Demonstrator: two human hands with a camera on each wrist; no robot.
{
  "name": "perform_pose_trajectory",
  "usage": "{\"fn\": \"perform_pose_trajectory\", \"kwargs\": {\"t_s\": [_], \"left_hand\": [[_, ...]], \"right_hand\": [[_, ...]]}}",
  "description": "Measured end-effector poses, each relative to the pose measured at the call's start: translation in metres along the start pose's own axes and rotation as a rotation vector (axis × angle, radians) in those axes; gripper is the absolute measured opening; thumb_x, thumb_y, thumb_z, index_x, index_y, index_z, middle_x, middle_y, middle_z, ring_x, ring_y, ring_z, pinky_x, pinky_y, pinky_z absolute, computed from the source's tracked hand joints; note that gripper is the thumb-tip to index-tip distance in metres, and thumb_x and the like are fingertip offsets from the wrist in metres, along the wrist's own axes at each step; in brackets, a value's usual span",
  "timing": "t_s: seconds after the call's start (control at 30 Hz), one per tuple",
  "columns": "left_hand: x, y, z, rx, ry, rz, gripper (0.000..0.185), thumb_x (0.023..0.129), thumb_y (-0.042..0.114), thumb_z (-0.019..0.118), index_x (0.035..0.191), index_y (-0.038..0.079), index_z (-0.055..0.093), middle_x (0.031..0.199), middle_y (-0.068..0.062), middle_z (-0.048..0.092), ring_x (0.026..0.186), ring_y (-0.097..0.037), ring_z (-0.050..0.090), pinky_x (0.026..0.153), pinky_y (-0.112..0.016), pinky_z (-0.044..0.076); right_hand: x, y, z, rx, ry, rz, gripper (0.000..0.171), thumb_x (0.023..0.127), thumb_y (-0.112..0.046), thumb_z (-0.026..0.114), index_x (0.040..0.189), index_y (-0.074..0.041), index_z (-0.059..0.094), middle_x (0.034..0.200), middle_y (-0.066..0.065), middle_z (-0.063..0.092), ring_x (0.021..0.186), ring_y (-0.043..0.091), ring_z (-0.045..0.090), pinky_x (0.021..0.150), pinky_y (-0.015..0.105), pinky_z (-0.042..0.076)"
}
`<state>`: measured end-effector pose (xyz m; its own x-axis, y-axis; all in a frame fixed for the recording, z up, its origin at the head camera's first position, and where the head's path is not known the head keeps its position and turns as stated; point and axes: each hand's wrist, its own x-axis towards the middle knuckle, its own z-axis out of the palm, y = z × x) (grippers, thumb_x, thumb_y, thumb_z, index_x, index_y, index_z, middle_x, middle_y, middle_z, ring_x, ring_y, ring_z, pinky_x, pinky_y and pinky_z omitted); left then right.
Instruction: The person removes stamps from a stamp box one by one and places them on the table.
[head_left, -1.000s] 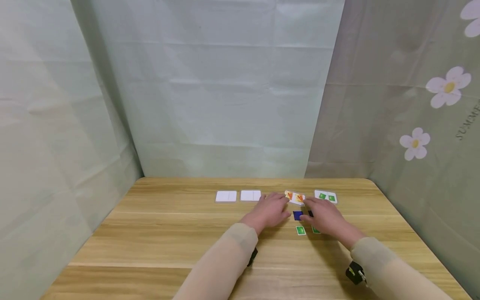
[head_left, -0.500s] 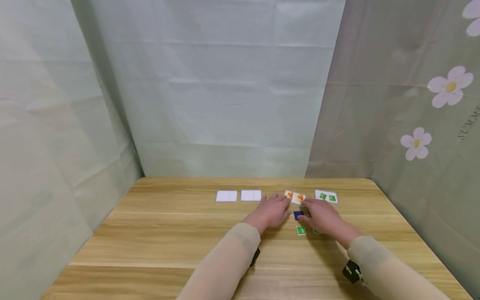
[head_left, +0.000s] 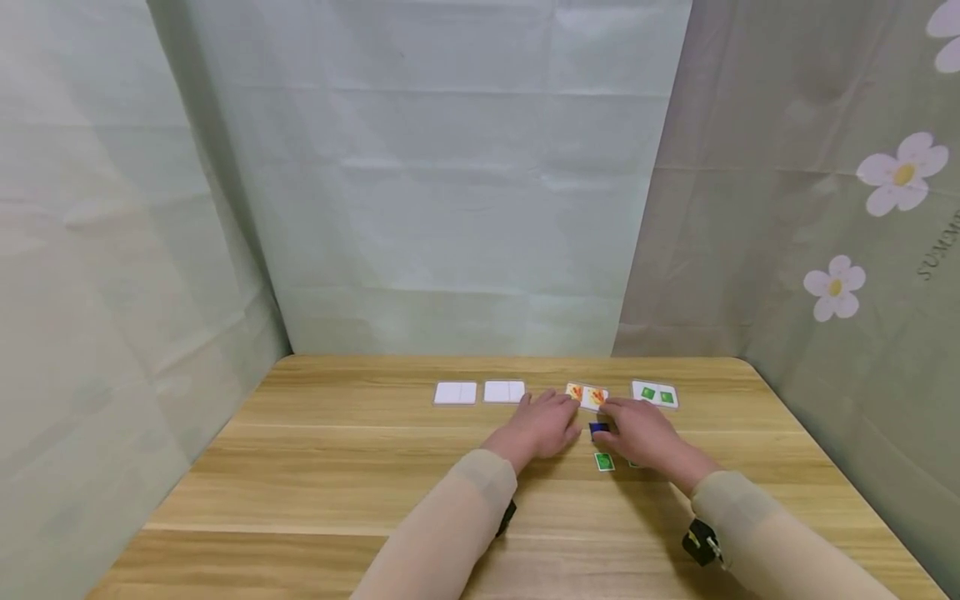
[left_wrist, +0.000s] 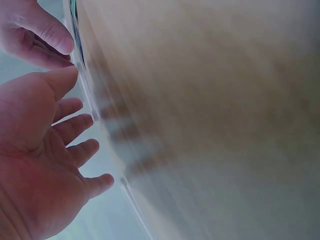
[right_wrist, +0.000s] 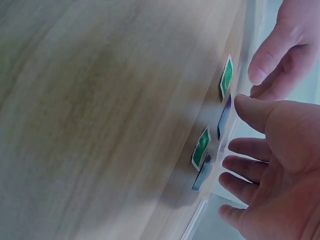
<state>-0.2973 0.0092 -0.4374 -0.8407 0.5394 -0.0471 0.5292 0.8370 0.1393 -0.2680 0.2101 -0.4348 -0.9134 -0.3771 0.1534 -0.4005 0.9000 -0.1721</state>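
Note:
Both hands lie low over the wooden table [head_left: 337, 467] with fingers relaxed, holding nothing. My left hand [head_left: 546, 419] sits just left of a long card with orange pictures [head_left: 588, 396], fingers spread in the left wrist view [left_wrist: 75, 145]. My right hand [head_left: 628, 423] is beside a small blue tile [head_left: 598, 428], its thumb close to it in the right wrist view [right_wrist: 252, 150]. A small green tile [head_left: 603, 461] lies in front of the blue one. The right wrist view shows two green tiles [right_wrist: 226, 77] [right_wrist: 201, 147] and two blue ones [right_wrist: 224, 117] [right_wrist: 201, 175].
Two blank white cards [head_left: 455, 392] [head_left: 504, 391] lie in a row left of the orange card. A card with two green squares [head_left: 655, 394] lies at the right end. Curtains hang close behind and beside the table.
Both hands have drifted slightly left and closer together. The right hand now covers more of the tiles beneath it. The cards have not moved.

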Motion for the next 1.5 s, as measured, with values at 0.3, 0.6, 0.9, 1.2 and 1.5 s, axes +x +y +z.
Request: {"fn": "perform_pose_trajectory", "kwargs": {"t_s": [0.3, 0.6, 0.9, 1.2, 1.5], "left_hand": [[-0.013, -0.002, -0.001, 0.016, 0.007, 0.01, 0.055, 0.117, 0.042, 0.055, 0.166, 0.019, 0.05, 0.17, 0.001, 0.049, 0.161, -0.025, 0.037, 0.129, -0.061, 0.027], [-0.028, -0.01, -0.001, 0.031, 0.036, 0.018, 0.055, 0.113, 0.042, 0.062, 0.162, 0.017, 0.055, 0.165, 0.0, 0.055, 0.157, -0.028, 0.044, 0.126, -0.064, 0.032], [-0.044, -0.018, -0.002, 0.041, 0.026, 0.024, 0.058, 0.111, 0.044, 0.066, 0.161, 0.017, 0.056, 0.164, 0.0, 0.056, 0.157, -0.027, 0.044, 0.127, -0.065, 0.031], [-0.062, -0.025, -0.003, 0.015, 0.016, 0.035, 0.06, 0.109, 0.045, 0.07, 0.16, 0.017, 0.057, 0.164, -0.001, 0.056, 0.157, -0.027, 0.044, 0.127, -0.066, 0.029], [-0.081, -0.031, -0.005, 0.011, 0.011, 0.048, 0.061, 0.109, 0.045, 0.07, 0.161, 0.017, 0.056, 0.166, -0.001, 0.054, 0.157, -0.029, 0.043, 0.128, -0.066, 0.026]], "right_hand": [[0.002, -0.001, 0.005, 0.035, -0.005, -0.022, 0.044, 0.1, -0.03, 0.084, 0.129, 0.002, 0.074, 0.133, 0.023, 0.072, 0.114, 0.041, 0.07, 0.1, 0.058, 0.056], [0.003, -0.009, 0.006, 0.043, -0.008, -0.085, 0.048, 0.101, -0.029, 0.084, 0.133, 0.004, 0.073, 0.142, 0.028, 0.068, 0.131, 0.049, 0.064, 0.113, 0.064, 0.048], [0.0, -0.022, 0.005, 0.05, -0.05, -0.1, 0.054, 0.101, -0.028, 0.084, 0.14, 0.007, 0.069, 0.146, 0.028, 0.065, 0.138, 0.048, 0.06, 0.114, 0.068, 0.044], [-0.005, -0.033, 0.005, 0.107, -0.082, -0.095, 0.055, 0.101, -0.027, 0.084, 0.142, 0.006, 0.069, 0.15, 0.028, 0.062, 0.141, 0.047, 0.057, 0.118, 0.067, 0.041], [-0.009, -0.044, 0.004, 0.155, -0.116, -0.11, 0.057, 0.101, -0.028, 0.084, 0.143, 0.007, 0.067, 0.152, 0.028, 0.061, 0.143, 0.048, 0.055, 0.12, 0.07, 0.036]]}}
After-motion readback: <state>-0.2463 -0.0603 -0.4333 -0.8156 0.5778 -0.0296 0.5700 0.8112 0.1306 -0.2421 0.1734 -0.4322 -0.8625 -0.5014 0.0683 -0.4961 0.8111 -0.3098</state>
